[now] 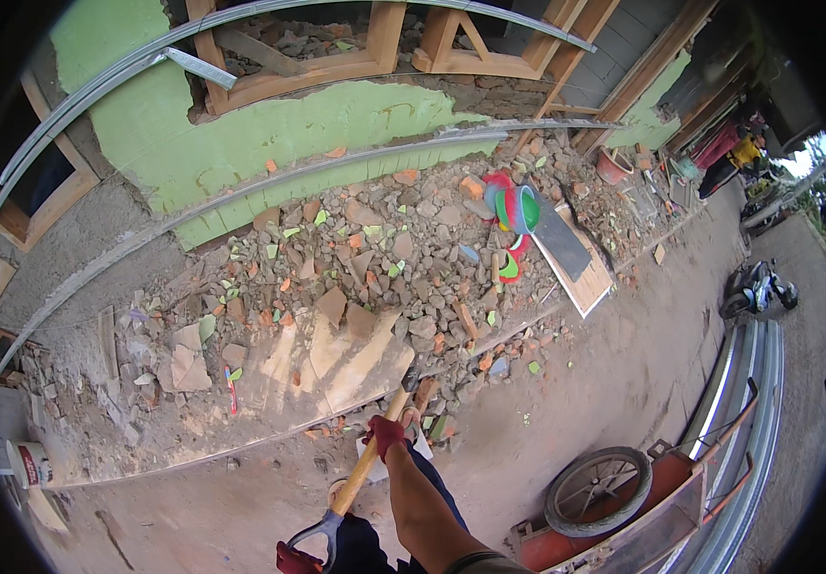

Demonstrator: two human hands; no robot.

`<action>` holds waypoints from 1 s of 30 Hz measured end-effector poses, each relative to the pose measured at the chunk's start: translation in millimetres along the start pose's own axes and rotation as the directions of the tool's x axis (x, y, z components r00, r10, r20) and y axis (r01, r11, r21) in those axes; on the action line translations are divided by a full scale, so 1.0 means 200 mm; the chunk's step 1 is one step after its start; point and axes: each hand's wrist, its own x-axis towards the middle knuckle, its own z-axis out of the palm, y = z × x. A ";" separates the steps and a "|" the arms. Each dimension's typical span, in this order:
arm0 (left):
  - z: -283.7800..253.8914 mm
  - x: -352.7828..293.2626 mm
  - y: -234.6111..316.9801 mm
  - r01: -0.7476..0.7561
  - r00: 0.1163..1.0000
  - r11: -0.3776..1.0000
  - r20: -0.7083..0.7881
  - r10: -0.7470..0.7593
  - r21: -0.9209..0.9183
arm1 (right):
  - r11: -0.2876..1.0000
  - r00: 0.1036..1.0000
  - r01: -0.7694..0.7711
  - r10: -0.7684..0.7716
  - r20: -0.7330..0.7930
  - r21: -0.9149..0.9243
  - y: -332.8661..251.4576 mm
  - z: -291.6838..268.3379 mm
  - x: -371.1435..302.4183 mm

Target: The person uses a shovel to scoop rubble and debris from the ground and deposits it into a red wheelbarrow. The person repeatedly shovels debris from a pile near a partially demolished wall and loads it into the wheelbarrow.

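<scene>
A long-handled shovel with a wooden shaft (359, 473) slants from the lower middle up toward the rubble. My right hand (387, 436), in a dark red glove, is wrapped round the shaft partway up. Lower left, my left hand (298, 559), also gloved in dark red, closes on the shovel's grey D-shaped grip (325, 536). The shaft's far end reaches the edge of a dusty board (336, 354) beside broken masonry; I cannot make out the blade. A wide heap of rubble (356, 258) with grey, orange and green-painted chunks lies beyond my hands.
A red wheelbarrow (662, 488) with its wheel (600, 491) stands at lower right, beside long metal profiles (762, 421). Colourful plastic bowls (518, 209) and a flat board (576, 263) lie on the rubble. A green wall (289, 143) runs behind. A motorcycle (759, 289) stands farther right.
</scene>
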 end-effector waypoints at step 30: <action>-0.51 -0.52 0.01 -0.641 0.575 0.622 0.818 0.000 0.450 | 0.636 0.809 0.243 0.284 -0.515 0.732 1.18 -2.11 -1.29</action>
